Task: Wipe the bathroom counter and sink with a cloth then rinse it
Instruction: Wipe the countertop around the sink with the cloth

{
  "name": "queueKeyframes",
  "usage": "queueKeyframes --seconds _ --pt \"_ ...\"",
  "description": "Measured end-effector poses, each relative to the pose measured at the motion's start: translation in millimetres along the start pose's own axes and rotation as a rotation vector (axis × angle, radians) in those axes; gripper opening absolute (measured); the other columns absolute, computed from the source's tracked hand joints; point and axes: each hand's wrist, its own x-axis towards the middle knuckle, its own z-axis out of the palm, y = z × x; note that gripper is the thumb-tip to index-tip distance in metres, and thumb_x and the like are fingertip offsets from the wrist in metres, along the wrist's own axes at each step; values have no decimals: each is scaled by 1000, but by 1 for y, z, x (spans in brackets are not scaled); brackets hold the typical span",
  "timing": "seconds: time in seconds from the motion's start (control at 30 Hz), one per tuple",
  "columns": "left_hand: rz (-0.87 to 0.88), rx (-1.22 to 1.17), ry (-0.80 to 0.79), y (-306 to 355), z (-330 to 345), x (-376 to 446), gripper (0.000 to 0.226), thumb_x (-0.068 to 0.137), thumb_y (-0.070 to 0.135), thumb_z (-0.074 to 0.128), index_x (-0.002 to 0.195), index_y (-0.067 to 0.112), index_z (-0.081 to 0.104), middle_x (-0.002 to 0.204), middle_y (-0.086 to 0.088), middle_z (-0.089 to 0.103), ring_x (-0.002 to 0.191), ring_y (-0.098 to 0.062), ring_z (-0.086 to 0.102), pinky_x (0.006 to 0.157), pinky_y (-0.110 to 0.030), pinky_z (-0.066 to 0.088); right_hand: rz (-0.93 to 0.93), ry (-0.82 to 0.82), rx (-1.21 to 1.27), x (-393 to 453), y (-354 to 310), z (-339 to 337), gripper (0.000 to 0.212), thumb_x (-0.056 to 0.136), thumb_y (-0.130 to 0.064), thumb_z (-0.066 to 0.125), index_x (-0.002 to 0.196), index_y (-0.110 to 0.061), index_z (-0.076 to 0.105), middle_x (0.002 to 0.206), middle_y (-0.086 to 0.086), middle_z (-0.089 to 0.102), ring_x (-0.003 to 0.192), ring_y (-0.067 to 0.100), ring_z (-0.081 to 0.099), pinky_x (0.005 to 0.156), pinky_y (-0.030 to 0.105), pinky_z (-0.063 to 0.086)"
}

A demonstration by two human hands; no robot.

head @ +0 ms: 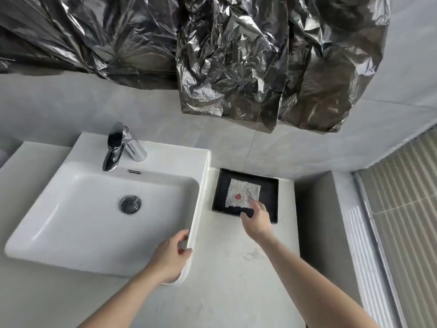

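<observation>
A folded white cloth point(242, 194) with small dots and a red spot lies flat in a black tray point(272, 200) on the pale counter point(227, 268), right of the white square sink point(99, 209). My right hand point(256, 220) reaches over the tray's near edge, fingertips touching the cloth's near right corner, thumb spread apart. The cloth is not lifted. My left hand point(171, 254) grips the sink's front right corner, fingers curled over the rim.
A chrome faucet point(115, 145) stands at the back of the sink, above a chrome drain point(130, 204). Crumpled silvery plastic sheeting point(224, 55) hangs over the wall. The counter ends at right, with a ribbed panel point(402, 209) beyond.
</observation>
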Motion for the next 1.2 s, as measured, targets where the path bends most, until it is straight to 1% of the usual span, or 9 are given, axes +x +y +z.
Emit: queueKeyframes --seconds 0.17,0.27,0.47,0.63,0.77,0.9,1.07,1.13,1.2 --pt "-87 -17 57 -6 9 8 52 93 15 64 135 45 54 106 32 60 87 2 66 88 -25 51 122 62 -69 47 -12 3 54 91 -29 56 144 -20 46 148 13 43 130 41 45 105 45 43" --pt "-124 -38 60 -7 9 10 57 91 12 65 104 66 49 100 37 64 84 6 67 92 -29 54 291 87 -8 63 -13 7 68 92 -28 60 153 -14 33 152 14 38 134 41 43 107 46 41" --pt "-134 -13 97 -8 13 13 63 87 12 62 93 73 48 100 35 67 82 1 67 85 -29 55 463 106 180 83 -13 6 63 88 -16 67 144 -10 38 138 14 52 118 37 61 90 39 52" --pt "-119 11 112 -4 14 12 50 89 12 61 98 60 51 103 34 65 83 4 67 87 -28 53 451 37 341 78 -26 -3 25 94 -30 58 109 -13 68 99 4 68 84 21 61 75 28 48" --pt "-96 5 118 -2 13 9 46 90 12 61 102 55 54 105 33 65 82 4 66 87 -27 52 275 82 494 43 -45 -24 19 88 -29 56 84 -14 66 76 0 67 71 19 60 62 28 48" --pt "-67 -2 130 -4 14 7 52 90 11 61 92 62 50 103 35 63 88 2 67 89 -27 51 154 46 654 -21 -31 -52 10 90 -20 57 88 -13 63 85 5 70 84 21 72 79 37 62" --pt "-49 -3 148 -9 18 6 50 89 11 62 114 54 59 100 33 64 101 -9 69 95 -32 51 235 89 454 -105 38 -63 13 90 -6 53 97 -13 62 86 1 69 76 20 66 61 35 53" --pt "-46 -16 156 -10 20 7 49 89 9 62 123 44 61 100 30 64 106 -13 69 97 -34 52 290 59 228 -130 72 -50 29 94 -19 57 123 -17 59 108 0 71 85 23 69 69 40 54" --pt "-51 -27 166 -8 22 1 48 90 8 63 127 39 61 103 25 65 105 -13 69 96 -32 52 296 27 36 -151 99 -33 66 97 -47 61 152 -18 38 143 7 56 118 30 63 90 38 50"
